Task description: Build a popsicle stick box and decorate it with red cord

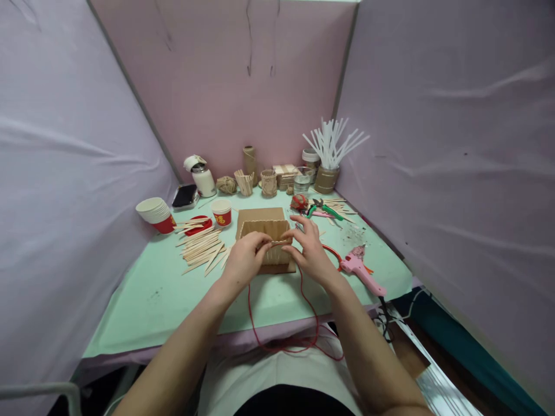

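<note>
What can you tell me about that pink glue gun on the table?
The glue gun lies on its side on the green table cover, to the right of the right hand. Its body and handle are pink and look like plastic; a dark cord runs from the handle's end over the table edge. Neither hand touches it.
</note>
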Demonstrator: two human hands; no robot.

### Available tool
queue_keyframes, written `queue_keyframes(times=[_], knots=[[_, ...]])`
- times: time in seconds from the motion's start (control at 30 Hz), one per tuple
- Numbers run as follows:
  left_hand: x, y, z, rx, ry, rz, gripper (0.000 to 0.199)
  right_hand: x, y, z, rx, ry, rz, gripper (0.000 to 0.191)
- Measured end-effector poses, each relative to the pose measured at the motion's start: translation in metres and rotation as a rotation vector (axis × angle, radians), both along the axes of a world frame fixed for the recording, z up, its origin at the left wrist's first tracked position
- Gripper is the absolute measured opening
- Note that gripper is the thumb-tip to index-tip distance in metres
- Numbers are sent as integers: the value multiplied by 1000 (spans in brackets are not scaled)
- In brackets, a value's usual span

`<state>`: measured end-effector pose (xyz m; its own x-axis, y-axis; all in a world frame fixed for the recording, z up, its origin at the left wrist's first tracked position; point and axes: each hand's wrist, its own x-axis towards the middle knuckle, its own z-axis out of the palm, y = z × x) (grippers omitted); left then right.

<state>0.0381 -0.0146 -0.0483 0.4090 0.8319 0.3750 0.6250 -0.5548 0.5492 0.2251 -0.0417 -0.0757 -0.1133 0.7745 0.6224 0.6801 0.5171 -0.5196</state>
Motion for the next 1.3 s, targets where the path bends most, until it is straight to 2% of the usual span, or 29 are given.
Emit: queue_keyframes(times=[0.07, 0.33, 0.6, 0.8, 1.0, 1.13, 1.3], knots=[[0, -1, 2, -16, 16, -7, 10, 0, 2, 1, 20, -26, 7, 4], [-1, -8, 11, -46, 81, 26, 19, -1, 2, 1, 43, -23, 13, 4], [0, -7, 6, 14, 39, 74, 12, -1, 0, 3, -5, 22, 36, 5], [-1, -4, 2, 45, 38, 63, 12, 3, -3, 1, -17, 38, 73, 23], [-2, -4, 2, 67, 69, 54, 12, -2, -2, 3, 9, 51, 63, 17], [-4, -5, 2, 107, 112, 59, 13, -6, -4, -2, -13, 156, 18, 42], [-7, -8, 2, 181, 201, 65, 16, -9, 2, -25, -131, 436, 23, 75]])
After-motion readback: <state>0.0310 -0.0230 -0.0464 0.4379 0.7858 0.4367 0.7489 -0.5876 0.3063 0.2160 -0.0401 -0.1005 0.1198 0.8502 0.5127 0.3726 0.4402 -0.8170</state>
